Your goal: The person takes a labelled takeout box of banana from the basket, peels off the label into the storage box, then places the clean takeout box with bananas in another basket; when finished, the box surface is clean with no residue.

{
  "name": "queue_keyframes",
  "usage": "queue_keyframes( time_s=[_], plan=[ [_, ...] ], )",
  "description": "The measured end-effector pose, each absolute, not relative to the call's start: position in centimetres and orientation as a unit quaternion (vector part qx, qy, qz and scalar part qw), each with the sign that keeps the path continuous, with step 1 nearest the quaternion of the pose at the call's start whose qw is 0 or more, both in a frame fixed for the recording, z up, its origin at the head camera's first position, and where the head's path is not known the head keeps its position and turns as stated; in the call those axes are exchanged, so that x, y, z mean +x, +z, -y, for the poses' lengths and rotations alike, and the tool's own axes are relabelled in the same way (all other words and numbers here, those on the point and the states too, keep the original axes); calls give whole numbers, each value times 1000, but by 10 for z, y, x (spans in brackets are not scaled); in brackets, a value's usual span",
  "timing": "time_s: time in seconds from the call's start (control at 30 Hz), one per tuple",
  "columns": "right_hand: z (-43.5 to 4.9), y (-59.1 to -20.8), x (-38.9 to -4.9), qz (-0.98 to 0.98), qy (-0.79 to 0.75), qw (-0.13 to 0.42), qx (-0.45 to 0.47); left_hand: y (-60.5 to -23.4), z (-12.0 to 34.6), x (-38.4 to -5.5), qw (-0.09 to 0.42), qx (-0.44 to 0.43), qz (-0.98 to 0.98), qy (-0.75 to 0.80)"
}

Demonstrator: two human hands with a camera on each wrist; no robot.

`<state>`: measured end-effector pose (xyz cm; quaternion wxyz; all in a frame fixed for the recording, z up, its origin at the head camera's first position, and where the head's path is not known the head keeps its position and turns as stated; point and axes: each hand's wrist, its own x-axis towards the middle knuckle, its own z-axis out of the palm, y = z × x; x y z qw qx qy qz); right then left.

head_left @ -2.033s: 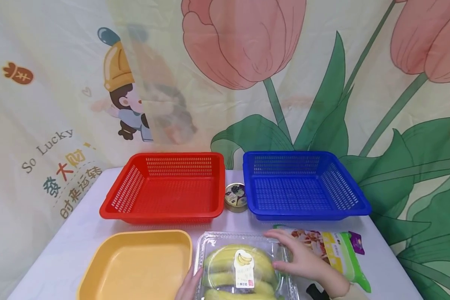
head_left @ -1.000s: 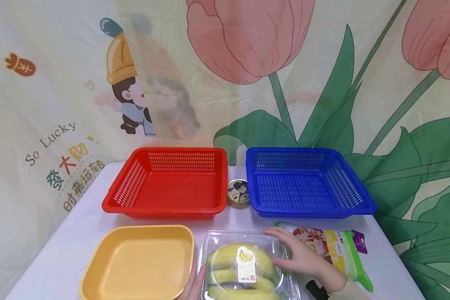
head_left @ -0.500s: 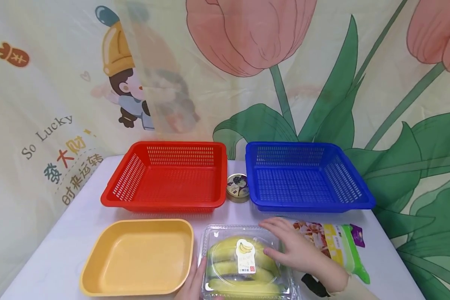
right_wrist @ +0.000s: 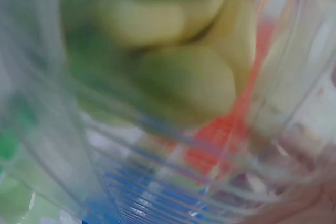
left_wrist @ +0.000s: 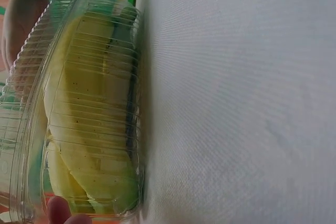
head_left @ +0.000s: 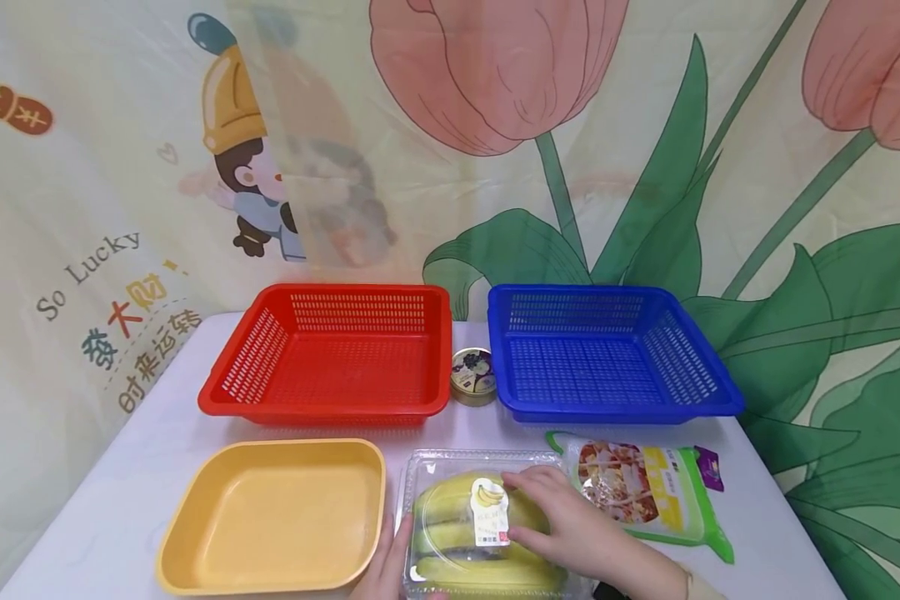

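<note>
Clear banana box (head_left: 487,525) sits at the table's (head_left: 142,467) near edge. Right hand (head_left: 570,525) lies flat on its lid, fingers loosely spread; left hand (head_left: 390,567) presses its left wall, fingers straight. Slick plastic: the box could slip or its lid pop. Yellow tray (head_left: 270,517) just left, snack bag (head_left: 637,487) right; red basket (head_left: 330,358), tin (head_left: 472,377), blue basket (head_left: 607,354) behind.

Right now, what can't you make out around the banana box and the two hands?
- Left hand: head view's bottom edge cuts it off, grip unclear.
- Banana box: near edge cropped in head view; right hand covers its right side.
- Right wrist view: all blur, fingers unseen.
- Small tin: label too small.
</note>
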<state>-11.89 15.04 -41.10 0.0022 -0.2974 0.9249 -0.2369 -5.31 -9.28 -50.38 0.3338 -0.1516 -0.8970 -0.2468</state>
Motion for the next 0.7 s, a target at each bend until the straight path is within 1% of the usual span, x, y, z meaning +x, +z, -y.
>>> queue_keyframes(
  time_s=[0.07, 0.13, 0.23, 0.3, 0.37, 0.5, 0.7],
  plan=[
    [-149, -411, -117, -926, -239, 3, -292, -503, 92, -54, 339, -145, 901, -229],
    [-148, -412, -116, -927, -242, 6, -285, -501, 92, -53, 322, -143, 906, -234],
    [-146, -412, -114, -928, -249, 14, -276, -497, 91, -50, 280, -133, 918, -248],
    [-145, -413, -111, -928, -253, 23, -271, -496, 91, -50, 270, -131, 919, -255],
    [-144, -414, -106, -928, -260, 33, -265, -496, 90, -50, 279, -128, 918, -253],
    [-140, -416, -100, -928, -279, 41, -245, -500, 90, -51, 317, -131, 908, -239],
    [-138, -417, -97, -921, -311, 66, -225, -503, 91, -47, 293, -127, 907, -274]
  ],
)
